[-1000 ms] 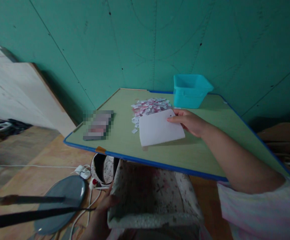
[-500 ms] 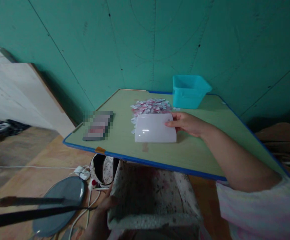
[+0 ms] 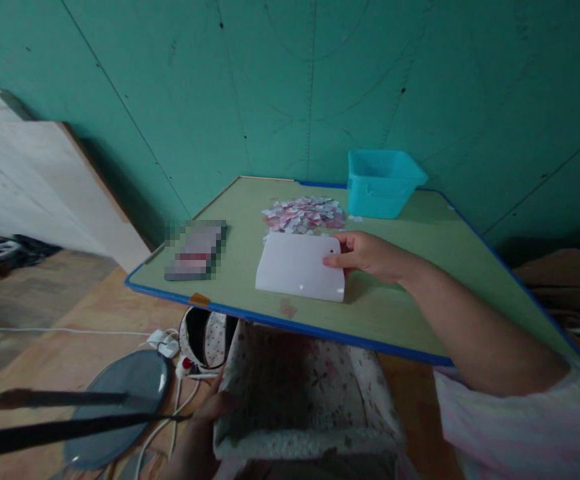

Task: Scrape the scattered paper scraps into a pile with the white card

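Note:
Pinched by its right edge, a glossy white flexible sheet [image 3: 297, 267] with a small hole near one corner is in my right hand [image 3: 363, 257]. The sheet stands slightly bowed, its lower edge at the table top. Just behind it lies a heap of small pink and white paper pieces [image 3: 305, 213], partly covered by the sheet. Below the table's front edge, my left hand [image 3: 207, 417] grips the left side of a cloth-lined basket [image 3: 315, 443] with a floral print; its fingers are partly hidden in shadow.
The greenish table [image 3: 400, 300] has a blue-taped edge. A turquoise bin [image 3: 377, 193] stands at the back right, and a blurred-out phone-like object [image 3: 197, 250] lies left. On the floor are a grey round stool [image 3: 120, 400], white cables [image 3: 177, 427] and a spotted bag [image 3: 215, 340].
My right hand has drawn the white sheet toward the front edge and a little left, tilting it. More of the paper heap shows behind it. My left hand and the basket stay in place.

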`<state>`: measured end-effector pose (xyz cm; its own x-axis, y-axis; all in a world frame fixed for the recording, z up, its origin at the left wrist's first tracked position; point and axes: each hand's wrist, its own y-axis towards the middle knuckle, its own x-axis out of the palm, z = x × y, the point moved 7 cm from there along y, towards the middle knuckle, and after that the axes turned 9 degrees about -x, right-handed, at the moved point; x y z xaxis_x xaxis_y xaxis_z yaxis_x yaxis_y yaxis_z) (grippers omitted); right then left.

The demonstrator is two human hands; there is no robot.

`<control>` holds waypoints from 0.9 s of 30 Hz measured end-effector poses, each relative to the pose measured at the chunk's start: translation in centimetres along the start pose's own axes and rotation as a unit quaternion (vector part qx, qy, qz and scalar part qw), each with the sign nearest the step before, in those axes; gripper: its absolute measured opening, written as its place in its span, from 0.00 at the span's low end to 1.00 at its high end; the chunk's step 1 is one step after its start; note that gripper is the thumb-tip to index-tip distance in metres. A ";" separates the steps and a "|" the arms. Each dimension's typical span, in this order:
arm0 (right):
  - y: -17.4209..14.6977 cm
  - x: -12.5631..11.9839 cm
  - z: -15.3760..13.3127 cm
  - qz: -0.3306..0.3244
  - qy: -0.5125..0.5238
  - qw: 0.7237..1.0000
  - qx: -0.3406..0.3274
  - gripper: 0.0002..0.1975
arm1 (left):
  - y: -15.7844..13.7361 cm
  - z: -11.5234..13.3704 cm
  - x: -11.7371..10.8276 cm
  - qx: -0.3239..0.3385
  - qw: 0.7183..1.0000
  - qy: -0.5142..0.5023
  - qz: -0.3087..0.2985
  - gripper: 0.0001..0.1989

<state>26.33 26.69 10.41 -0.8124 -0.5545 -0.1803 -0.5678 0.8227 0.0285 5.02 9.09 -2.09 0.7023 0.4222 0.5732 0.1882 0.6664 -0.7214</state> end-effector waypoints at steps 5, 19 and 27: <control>0.0 0.5 0.2 0.003 -0.009 1.000 0.016 0.12 | -0.2 -0.1 0.1 0.014 0.999 -0.033 0.009 0.19; -0.3 3.0 0.0 -0.073 -0.012 0.997 0.018 0.11 | 0.5 0.5 0.0 0.037 0.999 0.008 -0.002 0.13; -0.4 3.1 -0.1 -0.094 -0.064 0.993 0.015 0.12 | 0.5 0.7 -0.1 0.043 0.999 0.003 0.013 0.22</control>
<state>24.04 24.67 9.99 -0.6681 -0.6791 -0.3041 -0.7017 0.7109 -0.0461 4.57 9.83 -2.25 0.7101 0.4368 0.5522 0.1098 0.7059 -0.6997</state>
